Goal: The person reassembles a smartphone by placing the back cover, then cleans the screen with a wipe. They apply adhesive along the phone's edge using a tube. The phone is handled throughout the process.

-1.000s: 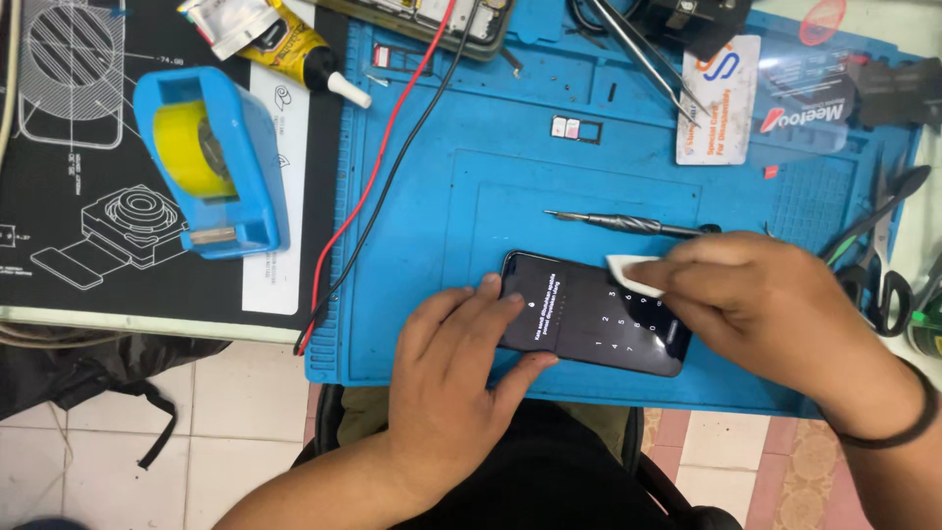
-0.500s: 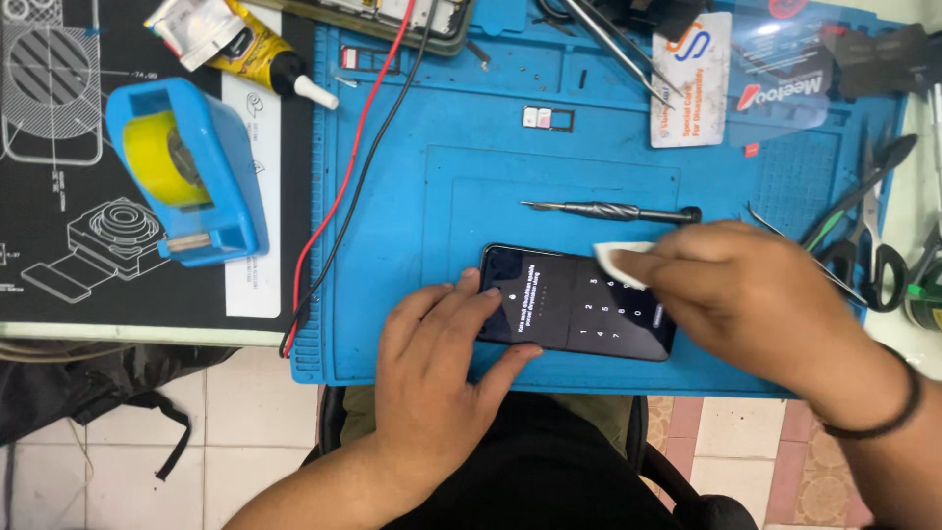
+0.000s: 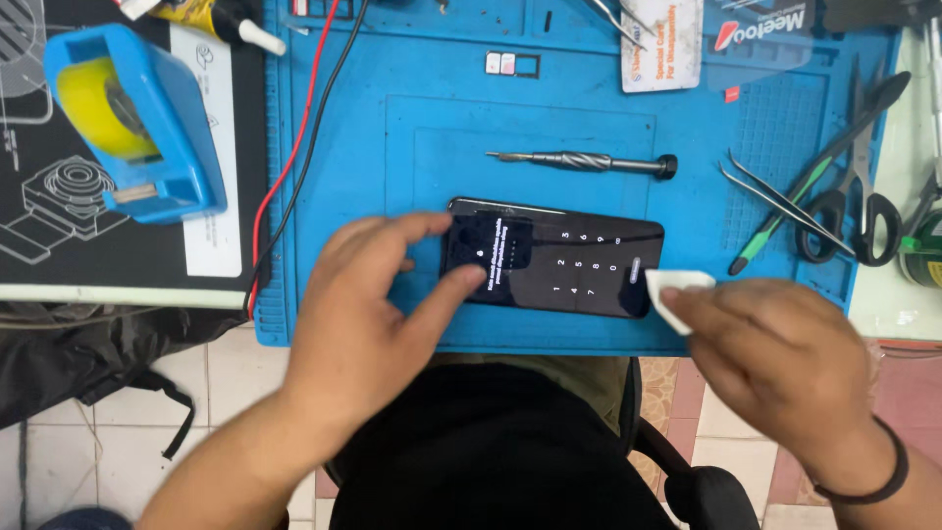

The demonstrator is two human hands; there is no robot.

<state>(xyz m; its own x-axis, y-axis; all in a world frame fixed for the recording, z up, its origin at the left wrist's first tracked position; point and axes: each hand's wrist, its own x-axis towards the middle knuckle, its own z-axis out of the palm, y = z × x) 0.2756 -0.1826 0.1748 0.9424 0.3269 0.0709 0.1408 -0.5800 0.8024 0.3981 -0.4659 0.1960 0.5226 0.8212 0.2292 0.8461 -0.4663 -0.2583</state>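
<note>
Far left on the table [image 3: 903,294]: blue tape dispenser [image 3: 137,123] with yellow roll, lying on a black printed mat [image 3: 59,236]. Red and black wires [image 3: 294,157] running down the left edge of the blue work mat [image 3: 392,118]. Left hand [image 3: 368,309] spread loosely open, gripping nothing, thumb and fingertips resting on the left end of the phone [image 3: 554,257]. Phone flat near the mat's front edge, lying lengthwise, dark glossy screen lit with a keypad and a block of pale text. Precision screwdriver [image 3: 584,162] just behind it, apart. Right hand [image 3: 775,358] curled, pinching a small white wipe [image 3: 672,292] at the phone's right end; contact with the glass not clear. Tweezers [image 3: 775,206] and scissors [image 3: 863,186] at far right.
</note>
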